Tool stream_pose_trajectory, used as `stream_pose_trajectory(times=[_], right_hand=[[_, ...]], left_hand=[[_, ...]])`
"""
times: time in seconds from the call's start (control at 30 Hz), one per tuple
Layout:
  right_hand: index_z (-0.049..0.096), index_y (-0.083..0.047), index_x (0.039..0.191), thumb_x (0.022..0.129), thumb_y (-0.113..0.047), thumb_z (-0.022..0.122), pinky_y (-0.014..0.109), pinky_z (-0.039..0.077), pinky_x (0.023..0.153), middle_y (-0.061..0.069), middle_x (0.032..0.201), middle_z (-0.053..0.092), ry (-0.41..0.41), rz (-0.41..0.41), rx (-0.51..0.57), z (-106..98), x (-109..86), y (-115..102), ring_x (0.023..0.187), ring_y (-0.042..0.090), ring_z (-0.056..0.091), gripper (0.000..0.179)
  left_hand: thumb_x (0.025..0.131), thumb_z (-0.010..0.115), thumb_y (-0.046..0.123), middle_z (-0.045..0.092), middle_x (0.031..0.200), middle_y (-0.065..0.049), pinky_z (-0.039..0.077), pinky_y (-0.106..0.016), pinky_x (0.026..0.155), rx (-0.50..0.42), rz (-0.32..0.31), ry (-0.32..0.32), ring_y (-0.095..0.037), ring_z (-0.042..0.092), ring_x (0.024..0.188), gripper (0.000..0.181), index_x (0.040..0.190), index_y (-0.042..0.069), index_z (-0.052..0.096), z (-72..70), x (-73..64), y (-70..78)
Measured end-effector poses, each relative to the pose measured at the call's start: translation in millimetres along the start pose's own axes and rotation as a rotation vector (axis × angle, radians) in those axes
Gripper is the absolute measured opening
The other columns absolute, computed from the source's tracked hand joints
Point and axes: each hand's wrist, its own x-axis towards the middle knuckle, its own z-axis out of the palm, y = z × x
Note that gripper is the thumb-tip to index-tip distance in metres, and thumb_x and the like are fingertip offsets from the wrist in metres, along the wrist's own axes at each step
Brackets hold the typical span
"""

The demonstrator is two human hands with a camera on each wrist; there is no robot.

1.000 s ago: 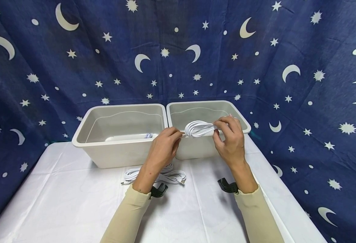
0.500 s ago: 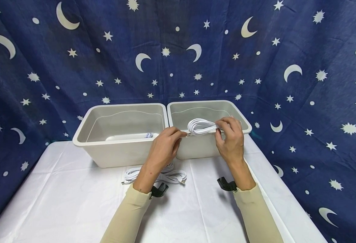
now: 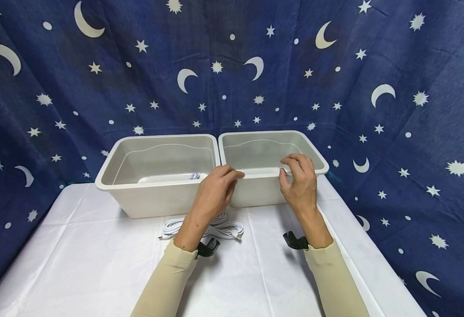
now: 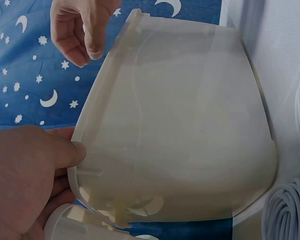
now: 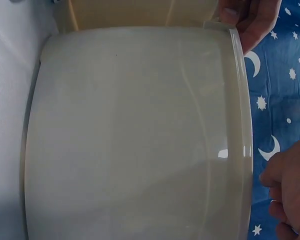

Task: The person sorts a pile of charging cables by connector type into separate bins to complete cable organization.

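Two grey-white plastic bins stand side by side. My left hand (image 3: 215, 187) is at the near left corner of the right bin (image 3: 261, 191), thumb against its rim in the left wrist view and fingers partly hidden behind. Over the same bin's front rim, toward its right end, hovers my right hand (image 3: 301, 182), thumb and fingers parted with nothing between them. Beneath my left forearm, coiled white cables (image 3: 225, 230) with metal plugs lie on the table, partly covered by the arm. The coil seen earlier between my hands is out of sight; the front wall hides part of the bin's inside.
The left bin (image 3: 156, 198) has a small white-and-blue thing (image 3: 194, 176) on its floor. A white cloth covers the table (image 3: 97, 264). Behind and to the right hangs a dark blue curtain (image 3: 232, 79) with moons and stars.
Both hands have let go of the white cable coil, which was held above the right bin's front rim and has gone from view. The hands themselves have hardly moved.
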Motion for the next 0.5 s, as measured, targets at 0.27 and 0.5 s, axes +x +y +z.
stream_pose_trajectory(times=[0.27,0.5], right_hand=[[0.073,0.003,0.098,0.081,0.006,0.072,0.050,0.047,0.094,0.019,0.106,0.068,-0.046,-0.052,0.016,6,-9.3,-12,0.102,0.041,0.061,0.018],[0.074,0.001,0.098,0.082,0.000,0.072,0.052,0.048,0.090,0.017,0.104,0.069,-0.070,-0.091,-0.009,10,-20.0,-26,0.100,0.040,0.062,0.016]], left_hand=[[0.096,0.070,-0.004,0.070,0.105,-0.001,0.055,-0.035,0.091,-0.005,0.016,0.031,-0.022,0.067,0.102,0.024,0.113,0.011,0.079,0.0,-0.2,-0.3],[0.098,0.069,-0.002,0.070,0.105,0.001,0.056,-0.034,0.090,0.005,0.019,0.023,-0.021,0.067,0.102,0.024,0.113,0.013,0.079,0.7,-0.2,-1.2]])
